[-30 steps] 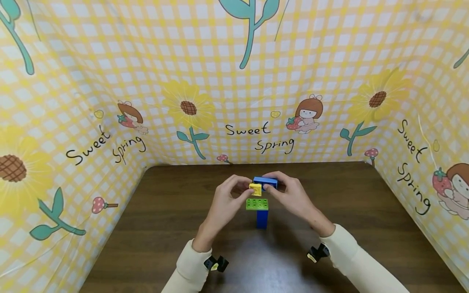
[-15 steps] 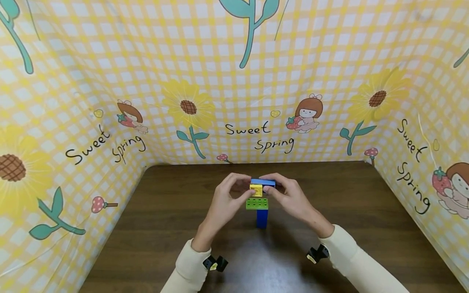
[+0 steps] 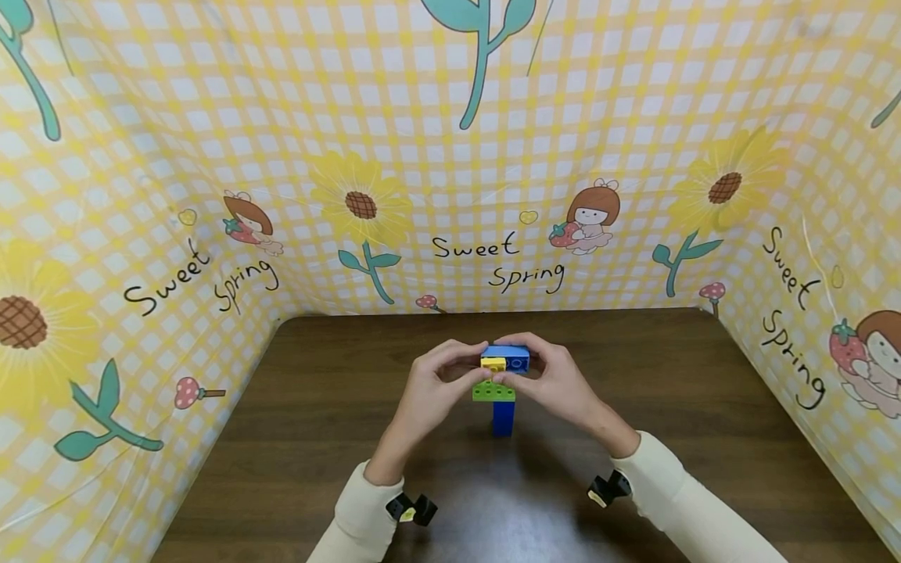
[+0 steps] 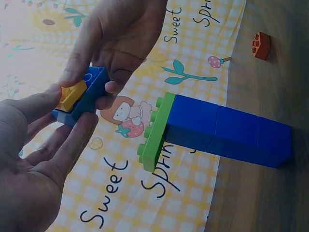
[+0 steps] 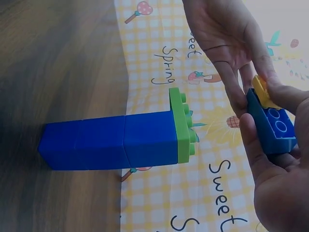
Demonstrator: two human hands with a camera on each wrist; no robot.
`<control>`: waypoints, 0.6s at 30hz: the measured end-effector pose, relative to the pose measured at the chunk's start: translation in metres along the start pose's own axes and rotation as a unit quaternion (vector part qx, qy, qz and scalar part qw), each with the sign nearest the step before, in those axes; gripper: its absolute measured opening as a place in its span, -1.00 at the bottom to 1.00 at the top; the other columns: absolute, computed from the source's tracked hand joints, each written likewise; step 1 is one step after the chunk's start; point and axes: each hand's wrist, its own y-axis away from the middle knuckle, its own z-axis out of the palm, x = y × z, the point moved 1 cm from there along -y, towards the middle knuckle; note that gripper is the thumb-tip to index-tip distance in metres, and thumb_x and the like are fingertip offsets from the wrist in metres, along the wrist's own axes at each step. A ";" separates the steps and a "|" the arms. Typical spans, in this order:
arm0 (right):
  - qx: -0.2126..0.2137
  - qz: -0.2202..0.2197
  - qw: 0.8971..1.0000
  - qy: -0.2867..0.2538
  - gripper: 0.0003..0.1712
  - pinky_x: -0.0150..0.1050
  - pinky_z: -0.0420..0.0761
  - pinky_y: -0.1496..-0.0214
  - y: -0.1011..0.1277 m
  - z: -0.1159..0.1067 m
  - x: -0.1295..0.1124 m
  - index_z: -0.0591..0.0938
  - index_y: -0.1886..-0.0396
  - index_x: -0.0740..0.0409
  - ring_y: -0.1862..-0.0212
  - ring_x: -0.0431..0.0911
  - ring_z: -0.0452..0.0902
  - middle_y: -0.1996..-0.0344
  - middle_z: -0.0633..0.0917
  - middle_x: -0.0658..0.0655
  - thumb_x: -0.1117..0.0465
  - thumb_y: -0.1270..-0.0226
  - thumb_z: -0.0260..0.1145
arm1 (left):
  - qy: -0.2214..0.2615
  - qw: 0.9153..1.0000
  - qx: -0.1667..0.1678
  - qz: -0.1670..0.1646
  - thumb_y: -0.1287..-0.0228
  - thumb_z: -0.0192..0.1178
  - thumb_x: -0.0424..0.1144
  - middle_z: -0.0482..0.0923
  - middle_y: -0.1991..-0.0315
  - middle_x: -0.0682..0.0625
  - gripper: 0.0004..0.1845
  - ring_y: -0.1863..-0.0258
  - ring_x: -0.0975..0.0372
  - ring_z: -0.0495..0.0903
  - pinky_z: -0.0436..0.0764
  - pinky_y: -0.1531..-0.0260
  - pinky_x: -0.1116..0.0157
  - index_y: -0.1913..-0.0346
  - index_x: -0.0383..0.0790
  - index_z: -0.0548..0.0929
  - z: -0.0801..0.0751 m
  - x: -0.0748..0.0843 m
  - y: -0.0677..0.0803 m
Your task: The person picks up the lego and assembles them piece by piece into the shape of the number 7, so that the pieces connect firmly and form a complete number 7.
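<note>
Above a small tower, both hands hold a blue brick [image 3: 518, 364] and a smaller yellow brick [image 3: 493, 364] together. My left hand [image 3: 435, 385] pinches the left end, thumb on the yellow brick and fingers behind the blue one. My right hand [image 3: 565, 385] grips the blue brick, its thumb reaching over to the yellow brick. In the right wrist view, the yellow brick lies against one end of the blue brick's hollow underside. Below stands the tower of stacked blue bricks [image 4: 217, 128], topped by a light green studded plate [image 3: 493, 394] that overhangs to the left.
The tower stands on a dark wooden table [image 3: 338, 391]. An orange-red brick [image 4: 261, 46] lies on the table in the left wrist view. Yellow checked cloth [image 3: 450, 180] with printed flowers walls the back and sides.
The blue brick has come left behind the yellow one and tipped, its hollow underside now facing the head camera. My right thumb has moved down and left, onto the yellow brick.
</note>
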 end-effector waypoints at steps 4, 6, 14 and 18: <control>0.010 0.004 1.000 0.008 -0.52 -0.31 0.76 0.06 0.000 0.002 -0.002 0.65 -0.27 0.09 0.07 -0.13 0.73 -0.07 0.79 0.18 0.26 -0.38 0.53 | -0.013 1.000 0.003 0.002 -0.35 0.45 -0.36 0.74 0.06 -0.07 -0.63 0.01 0.22 0.80 0.78 -0.04 0.25 -0.20 -0.20 0.79 -0.001 0.003 0.001; 0.012 0.002 1.000 0.009 -0.52 -0.33 0.75 0.06 0.000 0.003 -0.003 0.66 -0.26 0.10 0.08 -0.12 0.73 -0.07 0.79 0.18 0.27 -0.38 0.54 | -0.019 1.000 0.004 0.009 -0.34 0.45 -0.36 0.75 0.06 -0.07 -0.63 0.02 0.22 0.80 0.78 -0.04 0.24 -0.19 -0.21 0.79 -0.002 0.004 0.002; 0.014 -0.018 1.000 0.016 -0.55 -0.31 0.77 0.05 -0.001 0.006 -0.006 0.66 -0.24 0.16 0.08 -0.18 0.74 -0.05 0.79 0.21 0.30 -0.39 0.52 | -0.032 0.999 0.015 0.031 -0.34 0.45 -0.36 0.78 0.09 -0.08 -0.67 0.08 0.26 0.79 0.80 0.03 0.14 -0.15 -0.22 0.82 -0.005 0.008 0.004; 0.010 -0.024 1.000 0.014 -0.55 -0.21 0.80 0.05 -0.001 0.008 -0.009 0.65 -0.24 0.18 0.08 -0.17 0.74 -0.04 0.79 0.23 0.31 -0.39 0.51 | -0.032 0.999 0.024 0.033 -0.33 0.46 -0.37 0.78 0.12 -0.07 -0.69 0.12 0.26 0.79 0.81 0.07 0.13 -0.12 -0.22 0.83 -0.005 0.008 0.005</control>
